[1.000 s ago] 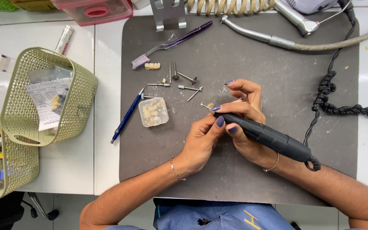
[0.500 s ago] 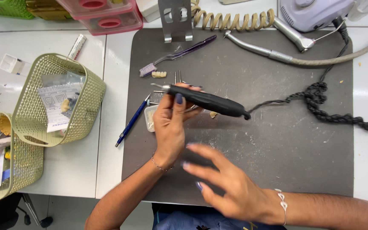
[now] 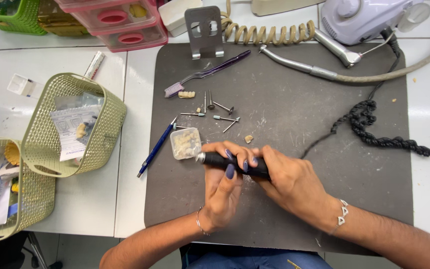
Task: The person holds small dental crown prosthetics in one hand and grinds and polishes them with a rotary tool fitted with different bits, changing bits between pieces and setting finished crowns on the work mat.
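Both hands hold a black rotary handpiece level above the dark grey work mat. My left hand wraps its front part from below, near the metal nose. My right hand grips its rear end, where the black coiled cable leaves. The nose points left, right beside a small clear box of tooth pieces. Several loose burs lie on the mat just beyond the hands, with a small tooth piece close to my fingers.
A blue pen, a purple toothbrush and a denture piece lie on the mat's left part. Two green mesh baskets stand at left. Pink drawers, a metal stand, a silver handpiece and a white motor unit line the back.
My right hand has come up from the near edge and taken the handpiece's rear end. The handpiece has dropped lower on the mat, now held level by both hands.
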